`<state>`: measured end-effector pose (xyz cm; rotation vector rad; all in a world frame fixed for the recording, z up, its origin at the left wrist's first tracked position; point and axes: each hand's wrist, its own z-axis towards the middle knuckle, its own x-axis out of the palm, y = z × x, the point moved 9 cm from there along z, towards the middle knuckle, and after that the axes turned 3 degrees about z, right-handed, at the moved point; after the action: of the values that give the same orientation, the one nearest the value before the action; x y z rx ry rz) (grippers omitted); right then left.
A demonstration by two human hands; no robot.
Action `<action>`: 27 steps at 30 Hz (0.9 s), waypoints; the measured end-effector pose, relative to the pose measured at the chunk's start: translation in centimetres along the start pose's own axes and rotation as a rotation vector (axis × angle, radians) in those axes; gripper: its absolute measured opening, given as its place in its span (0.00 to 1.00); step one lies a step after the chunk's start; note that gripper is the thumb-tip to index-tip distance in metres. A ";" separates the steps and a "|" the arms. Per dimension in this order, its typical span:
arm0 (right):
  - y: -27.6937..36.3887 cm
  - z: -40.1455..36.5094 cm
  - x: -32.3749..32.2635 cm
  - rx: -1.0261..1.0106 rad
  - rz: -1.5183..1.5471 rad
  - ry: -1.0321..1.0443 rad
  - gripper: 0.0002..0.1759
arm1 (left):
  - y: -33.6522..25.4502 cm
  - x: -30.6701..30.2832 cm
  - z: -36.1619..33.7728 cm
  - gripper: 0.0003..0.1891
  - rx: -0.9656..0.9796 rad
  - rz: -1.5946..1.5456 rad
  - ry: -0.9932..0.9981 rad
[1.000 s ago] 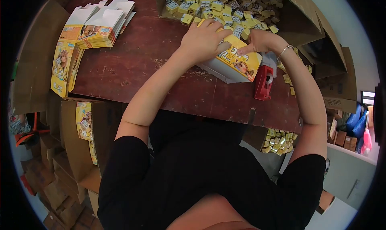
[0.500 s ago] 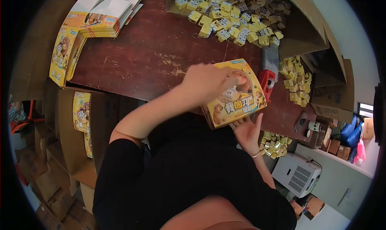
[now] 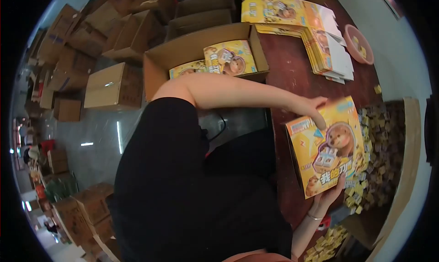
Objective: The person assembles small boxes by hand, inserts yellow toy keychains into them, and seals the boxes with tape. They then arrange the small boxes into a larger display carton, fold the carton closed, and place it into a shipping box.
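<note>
Yellow printed cardboard box point(image 3: 327, 147), seemingly folded and closed, was gripped between left hand point(image 3: 313, 108) on its upper edge and right hand point(image 3: 329, 195) cupped beneath, over dark red wooden table point(image 3: 283, 79). Was not yet in open brown carton point(image 3: 201, 47), which held two matching boxes point(image 3: 231, 56). Flat yellow blanks point(image 3: 315, 33) and small yellow cubes point(image 3: 375, 156) remained.

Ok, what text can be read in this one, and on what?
"我的刀盾", as best it reads: large characters on the front of the yellow box, held by the left hand and right hand.
Smaller print on that box: too small to read.
Print on the packed boxes and the flat stack: blurred, unreadable.
</note>
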<state>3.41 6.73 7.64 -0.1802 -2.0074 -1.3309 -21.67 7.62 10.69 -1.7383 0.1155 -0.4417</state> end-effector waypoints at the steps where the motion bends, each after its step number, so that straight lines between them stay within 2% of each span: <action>1: 0.0 2.4 3.3 0.021 -0.003 0.048 0.32 | -1.8 -2.3 -3.7 0.52 -0.034 -0.142 -0.055; 2: -0.3 4.8 6.7 0.038 -0.007 0.094 0.32 | -3.9 -4.5 -6.8 0.46 0.072 -0.234 -0.119; 3: -2.2 7.8 10.1 0.108 -0.021 0.188 0.33 | -5.1 -7.2 -11.2 0.36 -0.030 -0.345 -0.185; 4: -4.2 9.7 13.7 0.164 -0.026 0.297 0.34 | -4.2 -11.1 -15.1 0.29 -0.136 -0.330 -0.352; 5: -6.2 10.8 17.8 0.156 -0.096 0.413 0.35 | -4.9 -13.2 -19.1 0.28 -0.108 -0.383 -0.454; 6: -9.0 12.9 19.3 0.086 -0.320 0.463 0.34 | -5.5 -15.4 -23.1 0.27 -0.077 -0.436 -0.553; 7: -11.4 14.2 21.4 0.015 -0.702 0.568 0.30 | -5.1 -17.6 -26.9 0.27 -0.071 -0.469 -0.647; 8: -14.9 14.8 23.6 -0.051 -0.776 0.653 0.28 | -4.0 -19.3 -30.1 0.27 -0.065 -0.503 -0.741; 10: -17.9 13.4 28.4 -0.394 -1.148 0.839 0.31 | -2.4 -20.8 -34.2 0.26 -0.078 -0.522 -0.842; 11: -20.5 12.9 28.9 -0.299 -1.249 0.858 0.34 | -1.2 -21.3 -36.6 0.26 -0.100 -0.549 -0.909; 13: -21.8 11.2 30.3 -0.521 -1.545 0.886 0.32 | 2.1 -22.2 -39.4 0.27 -0.159 -0.556 -1.024; 16: -22.7 11.6 29.2 -0.634 -1.541 0.866 0.31 | 8.2 -24.1 -42.0 0.28 -0.169 -0.687 -1.140; 17: -22.7 11.4 28.8 -0.632 -1.535 0.881 0.30 | 9.6 -25.8 -42.8 0.35 -0.141 -0.555 -1.189; 19: -22.4 11.3 29.2 -0.660 -1.506 0.921 0.30 | 5.6 -24.0 -45.4 0.51 -0.067 -0.140 -1.675; 21: -22.4 11.2 29.0 -0.662 -1.517 0.920 0.28 | 7.0 -25.4 -46.9 0.61 -0.521 0.180 -1.700; 22: -22.5 10.8 29.3 -0.671 -1.505 0.945 0.28 | 6.3 -23.6 -46.6 0.63 -0.619 0.191 -1.742; 26: -22.4 11.2 28.6 -0.631 -1.509 0.918 0.28 | 11.9 -25.0 -45.8 0.62 -0.650 0.123 -1.767; 27: -22.3 11.3 28.4 -0.624 -1.484 0.918 0.29 | 12.8 -25.0 -45.2 0.60 -0.451 -0.054 -1.700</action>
<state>-33.52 -1.16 6.14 1.6001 -0.6586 -2.1947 -58.54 -29.01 -0.48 -2.0100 -1.1030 1.1690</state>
